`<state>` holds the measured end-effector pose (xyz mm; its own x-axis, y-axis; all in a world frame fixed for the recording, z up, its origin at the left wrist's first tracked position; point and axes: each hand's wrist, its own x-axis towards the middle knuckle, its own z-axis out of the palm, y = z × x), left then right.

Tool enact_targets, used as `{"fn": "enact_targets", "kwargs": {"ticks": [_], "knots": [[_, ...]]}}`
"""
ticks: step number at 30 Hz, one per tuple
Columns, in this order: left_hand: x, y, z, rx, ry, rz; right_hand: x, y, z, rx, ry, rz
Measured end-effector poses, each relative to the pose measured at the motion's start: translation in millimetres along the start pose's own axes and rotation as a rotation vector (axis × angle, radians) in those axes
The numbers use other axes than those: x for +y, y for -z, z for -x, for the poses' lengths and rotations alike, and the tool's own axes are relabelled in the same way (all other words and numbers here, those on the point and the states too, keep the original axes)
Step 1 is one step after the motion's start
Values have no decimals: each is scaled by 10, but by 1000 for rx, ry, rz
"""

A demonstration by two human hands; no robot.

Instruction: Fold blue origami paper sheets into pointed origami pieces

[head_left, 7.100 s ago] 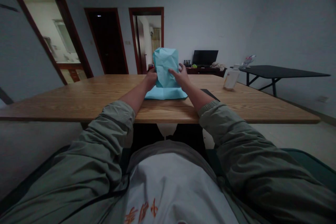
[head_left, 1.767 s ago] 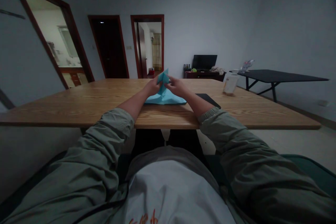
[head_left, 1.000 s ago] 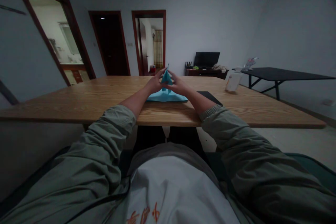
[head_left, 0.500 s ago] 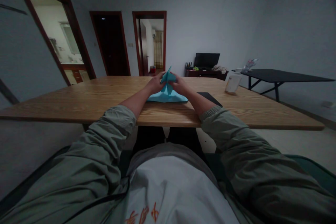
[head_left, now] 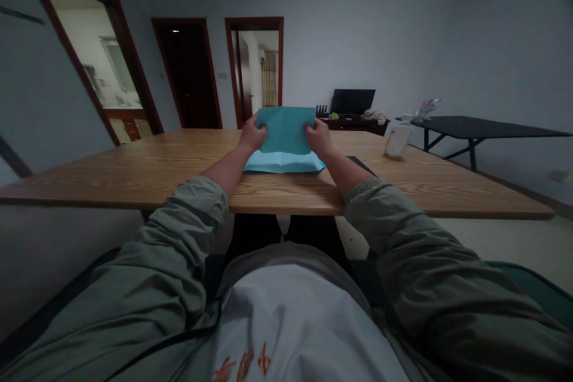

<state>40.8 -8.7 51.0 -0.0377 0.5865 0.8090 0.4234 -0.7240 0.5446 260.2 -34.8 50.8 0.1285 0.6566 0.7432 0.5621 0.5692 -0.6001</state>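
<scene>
Paper: a blue paper sheet point(head_left: 285, 128) is found at the near middle of the surface point(head_left: 134, 170), just beyond its front edge. It is bent across its width. The near part is laid flat on the wood, and the far part is raised almost upright, facing the person.

Left hand: the left hand point(head_left: 253, 136) is closed on the left edge of the raised part, with the thumb on the near face and the fingers hidden behind.

Right hand: the right hand point(head_left: 319, 136) is set the same way on the right edge.

Grip: a pinch is kept on both sides at equal height, so the thin flap is held taut and square and is not left to sag.

Support: the flat part is borne by the surface, so only the raised part has to be carried by the hands.

Arms: both forearms are stretched over the front edge, with the sleeves pushed back from the wrists.

Beside: a dark flat pad point(head_left: 358, 161) is lying just right of the right forearm, apart from the paper.

Farther right: a white container point(head_left: 396, 139) is standing upright, well apart from the hands.

Background: a black side table point(head_left: 483, 126) and a monitor point(head_left: 352, 101) are seen beyond.
</scene>
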Motion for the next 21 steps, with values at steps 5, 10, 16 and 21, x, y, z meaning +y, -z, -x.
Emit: {"fn": "enact_targets", "kwargs": {"ticks": [5,10,16,21], "knots": [[-93,-13,-47,-40,53,175,73,1,-38,-51,18,-207],[-130,35,-75,-54,151,268,163,-2,-98,-57,-5,-209],[-102,117,-46,-264,256,432,212,25,-129,-82,-9,-205],[59,186,39,-421,404,521,145,40,-107,-114,-29,-164]]}}
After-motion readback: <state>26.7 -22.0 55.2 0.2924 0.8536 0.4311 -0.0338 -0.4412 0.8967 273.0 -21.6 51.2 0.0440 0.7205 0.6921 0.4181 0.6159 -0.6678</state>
